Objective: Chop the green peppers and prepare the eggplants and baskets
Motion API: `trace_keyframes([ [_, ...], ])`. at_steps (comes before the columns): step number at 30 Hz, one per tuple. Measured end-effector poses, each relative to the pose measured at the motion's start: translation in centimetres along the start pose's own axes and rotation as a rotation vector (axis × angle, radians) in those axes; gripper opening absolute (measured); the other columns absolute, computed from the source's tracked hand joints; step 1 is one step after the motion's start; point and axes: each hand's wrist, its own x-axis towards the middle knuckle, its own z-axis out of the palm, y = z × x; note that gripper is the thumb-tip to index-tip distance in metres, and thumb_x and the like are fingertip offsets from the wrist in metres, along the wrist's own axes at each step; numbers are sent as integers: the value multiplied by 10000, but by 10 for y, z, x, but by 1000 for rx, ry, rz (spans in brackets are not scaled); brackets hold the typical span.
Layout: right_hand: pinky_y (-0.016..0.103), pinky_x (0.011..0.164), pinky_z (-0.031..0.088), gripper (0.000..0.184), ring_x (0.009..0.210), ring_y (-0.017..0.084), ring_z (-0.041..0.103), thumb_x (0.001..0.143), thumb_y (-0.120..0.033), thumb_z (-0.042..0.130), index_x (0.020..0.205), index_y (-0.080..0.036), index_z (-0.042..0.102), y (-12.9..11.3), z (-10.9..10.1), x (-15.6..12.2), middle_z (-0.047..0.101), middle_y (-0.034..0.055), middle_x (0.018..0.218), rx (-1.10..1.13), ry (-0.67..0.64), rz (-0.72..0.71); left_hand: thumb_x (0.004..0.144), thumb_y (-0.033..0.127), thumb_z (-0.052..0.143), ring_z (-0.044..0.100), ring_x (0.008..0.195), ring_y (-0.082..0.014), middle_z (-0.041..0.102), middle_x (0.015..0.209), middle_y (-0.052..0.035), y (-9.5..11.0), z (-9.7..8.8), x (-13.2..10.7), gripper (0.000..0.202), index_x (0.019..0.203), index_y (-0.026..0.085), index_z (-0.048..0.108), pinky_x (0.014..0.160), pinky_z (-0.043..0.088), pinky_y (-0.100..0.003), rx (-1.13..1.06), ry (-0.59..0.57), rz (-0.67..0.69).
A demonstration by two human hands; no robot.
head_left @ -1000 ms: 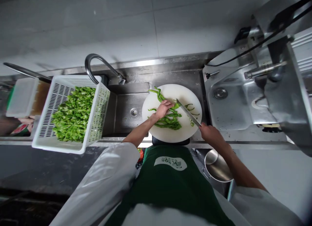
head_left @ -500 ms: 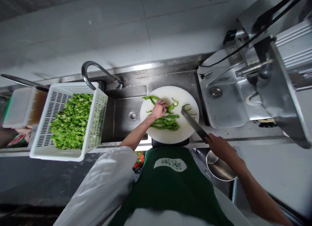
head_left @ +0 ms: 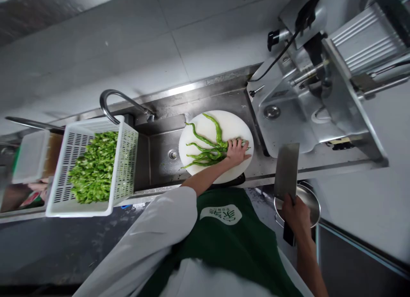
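A green apron [head_left: 237,246] on the person has a white patch [head_left: 213,212] with green writing on it. The letters are too small for me to read.

A big white basket [head_left: 78,213] with holes in its sides stands at the left. It has a heap of chopped green bits [head_left: 94,169] inside. Beside it is a see-through box [head_left: 30,156] with something brown in it. A shiny metal pot [head_left: 313,199] sits low down at the right, partly hidden by the right hand [head_left: 297,214].

Long green peppers [head_left: 205,154] lie on the round white board [head_left: 238,123], right of the sink [head_left: 162,167]. Their thin tips spread out to the left.

The left hand [head_left: 236,152] reaches across the board, palm down. Its fingers are spread wide over the fat ends of the peppers and are not wrapped around anything.

The right hand is off the board. Its fingers are wrapped tight around a big flat knife [head_left: 286,171]. The wide blade points away from the person.
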Motion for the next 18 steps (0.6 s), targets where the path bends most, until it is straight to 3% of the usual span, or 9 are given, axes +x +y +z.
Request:
trace_keyframes([
  [3, 346, 628, 388, 377, 628, 256, 590, 942, -471, 477, 859, -168, 685, 4, 1, -4, 632, 102, 620, 61, -19, 28, 1084, 337, 435, 512, 1358, -424, 534, 1535, -232, -9, 0, 7, 472, 1522, 249, 587, 1087, 413, -624, 48, -22, 34],
  [6, 344, 633, 395, 356, 617, 250, 591, 951, -473, 473, 848, -188, 659, 2, 1, -2, 633, 94, 619, 72, -20, 17, 1065, 171, 381, 584, 1268, -381, 577, 1461, -245, -19, -5, 17, 486, 1493, 249, 597, 967, 505, -548, 84, -77, 68],
  [10, 347, 634, 378, 367, 659, 263, 589, 951, -493, 448, 810, -209, 633, -1, 0, 7, 651, 112, 659, 32, -5, -55, 1049, 114, 383, 654, 1184, -367, 625, 1385, -247, -23, -9, 17, 509, 1501, 226, 588, 867, 549, -488, 54, -159, 125],
  [13, 351, 637, 370, 380, 677, 273, 572, 945, -492, 432, 792, -209, 633, -2, -1, 14, 642, 126, 660, -18, 5, -77, 1042, 137, 462, 714, 1051, -331, 696, 1277, -208, -17, -13, 15, 432, 1415, 207, 666, 857, 551, -461, -108, -178, 63],
  [15, 352, 644, 374, 384, 690, 279, 575, 943, -485, 431, 808, -202, 651, -6, -2, 16, 647, 134, 673, -35, 7, -73, 1055, 198, 498, 729, 935, -279, 740, 1171, -167, -14, -19, 14, 344, 1305, 195, 734, 849, 548, -421, -333, -61, -45],
  [18, 353, 663, 392, 391, 701, 286, 596, 947, -468, 429, 842, -190, 682, -20, -4, 18, 662, 137, 694, -37, -36, -80, 1048, 288, 552, 694, 788, -187, 765, 1036, -105, -22, -37, -1, 278, 1181, 177, 770, 765, 537, -323, -843, 257, -200],
])
